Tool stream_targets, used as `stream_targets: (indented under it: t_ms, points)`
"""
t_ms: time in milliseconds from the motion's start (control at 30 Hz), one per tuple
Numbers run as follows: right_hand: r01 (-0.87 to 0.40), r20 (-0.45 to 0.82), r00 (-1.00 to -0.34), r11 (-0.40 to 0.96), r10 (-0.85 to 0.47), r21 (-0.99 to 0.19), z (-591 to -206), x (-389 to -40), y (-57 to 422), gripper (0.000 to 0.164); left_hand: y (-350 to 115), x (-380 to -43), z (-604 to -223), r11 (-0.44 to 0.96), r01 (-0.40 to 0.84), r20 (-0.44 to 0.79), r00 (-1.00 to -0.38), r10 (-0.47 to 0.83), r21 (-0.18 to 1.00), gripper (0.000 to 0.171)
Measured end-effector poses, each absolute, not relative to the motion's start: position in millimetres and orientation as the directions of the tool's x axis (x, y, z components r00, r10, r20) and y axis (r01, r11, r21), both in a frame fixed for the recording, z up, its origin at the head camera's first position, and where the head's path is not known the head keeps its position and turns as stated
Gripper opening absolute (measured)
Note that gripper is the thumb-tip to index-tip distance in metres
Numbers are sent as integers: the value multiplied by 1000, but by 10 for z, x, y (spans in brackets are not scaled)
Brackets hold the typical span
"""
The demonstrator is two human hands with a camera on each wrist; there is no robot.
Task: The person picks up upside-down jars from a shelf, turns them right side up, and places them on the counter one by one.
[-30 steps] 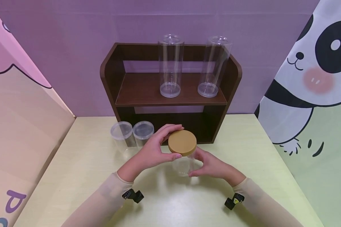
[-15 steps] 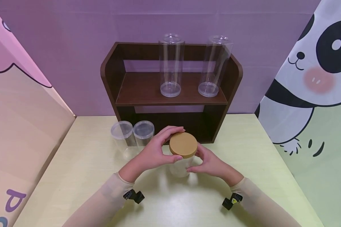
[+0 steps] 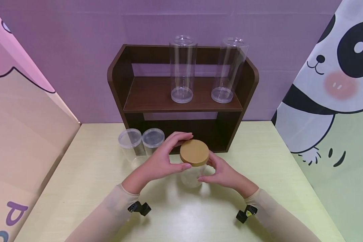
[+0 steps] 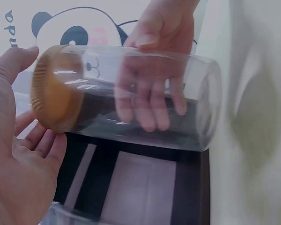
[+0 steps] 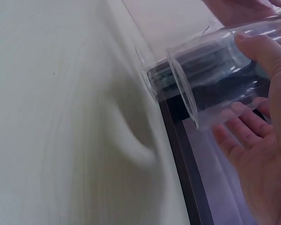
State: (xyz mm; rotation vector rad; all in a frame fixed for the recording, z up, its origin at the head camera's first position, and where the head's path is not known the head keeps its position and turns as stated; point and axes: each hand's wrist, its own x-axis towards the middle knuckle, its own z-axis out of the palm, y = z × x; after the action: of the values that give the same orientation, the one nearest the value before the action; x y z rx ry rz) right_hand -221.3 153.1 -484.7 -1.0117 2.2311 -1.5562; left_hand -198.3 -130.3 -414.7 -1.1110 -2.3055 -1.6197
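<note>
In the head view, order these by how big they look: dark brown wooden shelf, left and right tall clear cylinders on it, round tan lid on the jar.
1. Dark brown wooden shelf, largest.
2. Left tall clear cylinder and right tall clear cylinder: too alike to rank.
3. Round tan lid, smallest.

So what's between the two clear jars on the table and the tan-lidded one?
The left hand, at the tan lid; head view shows it.
</note>
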Motion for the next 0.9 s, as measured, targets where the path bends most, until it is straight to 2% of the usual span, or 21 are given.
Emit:
stream_targets:
  t_ms: [167,433,667,900]
  points:
    - [-431,203,-743,224,-638,-874,-4885,-2263,1495,94,-1437,-1953,-4024,214,639,491,-728,479,739,67]
    - [-454,223,-757,249,-614,-855,-5002,-2381,1348,86,-1780,-1873,-3825,296,665,539,-737,408,685,49]
    - [-444,227,-762,233,-607,-865,-5028,-2494,1160,87,-2037,-1834,-3785,315,663,568,-747,346,679,43]
    - [-464,253,-764,234,-593,-854,-5057,-2592,1024,86,-2217,-1804,-3798,392,631,558,-776,294,670,42]
